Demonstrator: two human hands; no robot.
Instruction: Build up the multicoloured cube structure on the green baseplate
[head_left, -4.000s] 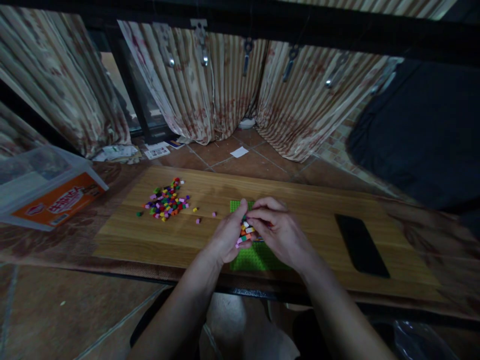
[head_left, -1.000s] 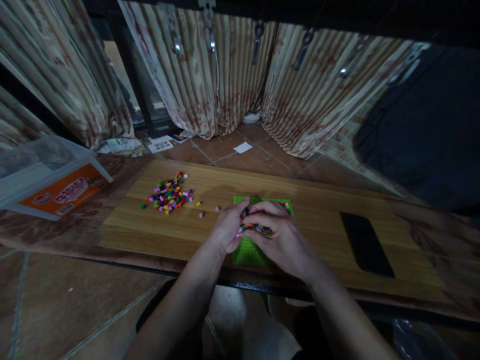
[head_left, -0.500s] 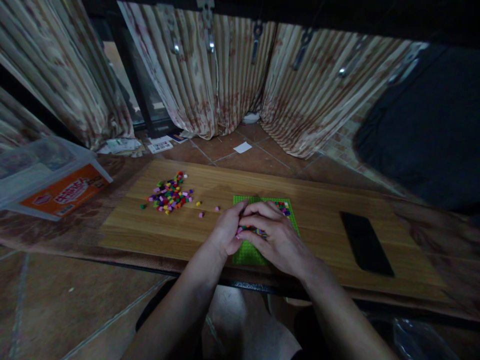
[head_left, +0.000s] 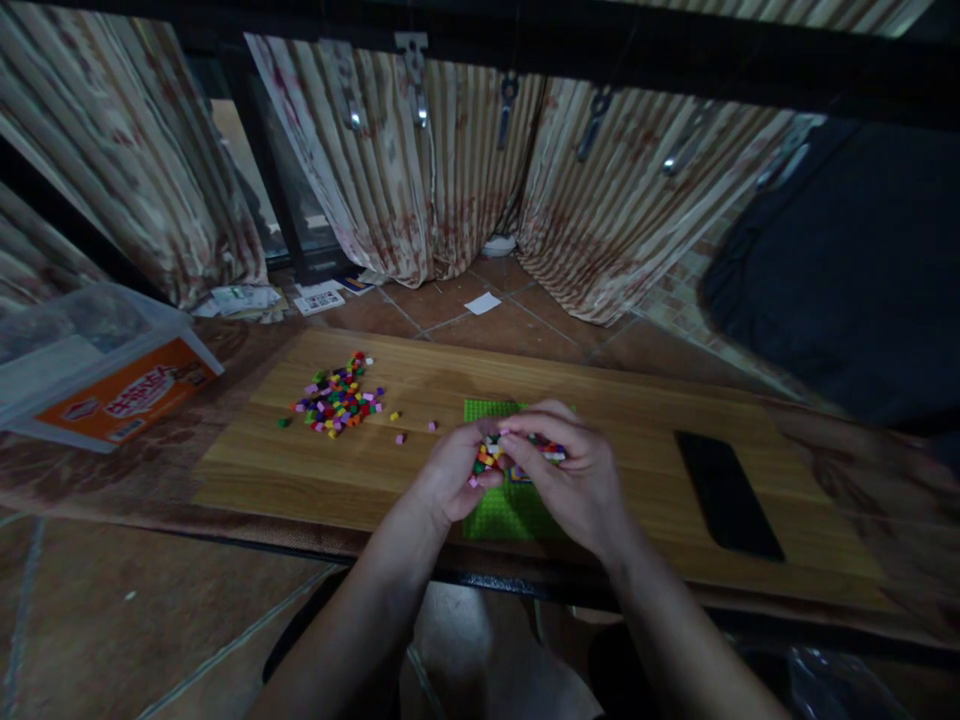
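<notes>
My left hand [head_left: 453, 474] is cupped palm up over the left part of a green studded baseplate [head_left: 495, 518]. It holds several small coloured toy bricks [head_left: 489, 458]. My right hand [head_left: 581, 470] reaches across the plate from the right. Its thumb and fingertips are pinched together at the bricks in the left palm; whether a brick is between them is too small to tell. More coloured bricks on the plate show under the right hand, which hides much of them.
A pile of loose bricks [head_left: 341, 400] lies on the wooden board [head_left: 315, 480] at the left, with a few strays nearby. To the right rests a black phone-like slab [head_left: 729, 495]. A clear plastic box [head_left: 120, 385] with an orange label stands far left. Curtains [head_left: 457, 180] hang behind.
My left hand has opened into a cup, so the bricks in it now show. My right hand's fingers have drawn together into a pinch over it. The view has tilted slightly.
</notes>
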